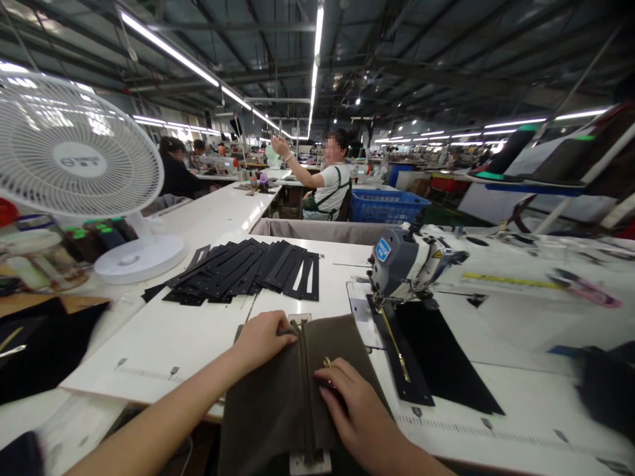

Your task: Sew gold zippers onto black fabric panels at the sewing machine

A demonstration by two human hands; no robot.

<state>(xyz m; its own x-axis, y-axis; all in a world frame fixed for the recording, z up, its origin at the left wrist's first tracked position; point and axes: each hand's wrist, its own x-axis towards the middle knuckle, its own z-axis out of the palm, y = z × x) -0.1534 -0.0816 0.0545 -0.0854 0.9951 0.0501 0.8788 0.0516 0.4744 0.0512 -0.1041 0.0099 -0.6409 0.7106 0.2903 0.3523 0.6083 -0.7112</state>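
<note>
An olive-brown fabric panel (268, 403) lies in front of me over the table's near edge, with a zipper strip (306, 390) running lengthwise along its middle. My left hand (265, 338) pinches the panel beside the strip's far end. To the right of the strip, my right hand (352, 406) rests on the fabric with its fingers curled together. A small gold-coloured metal piece (327, 362) shows at those fingertips; what they grip is mostly hidden. Under the head of the sewing machine (397, 264) lies a black strip with a gold zipper (397, 347), beside a black fabric piece (446, 357).
Several black slotted strips (238, 268) are fanned out beyond my left hand. A white fan (141, 258) stands at the left. Pink-handled snips (590, 291) lie on the machine bed. Across the table sits a person (335, 188) with one arm raised, beside a blue basket (384, 206).
</note>
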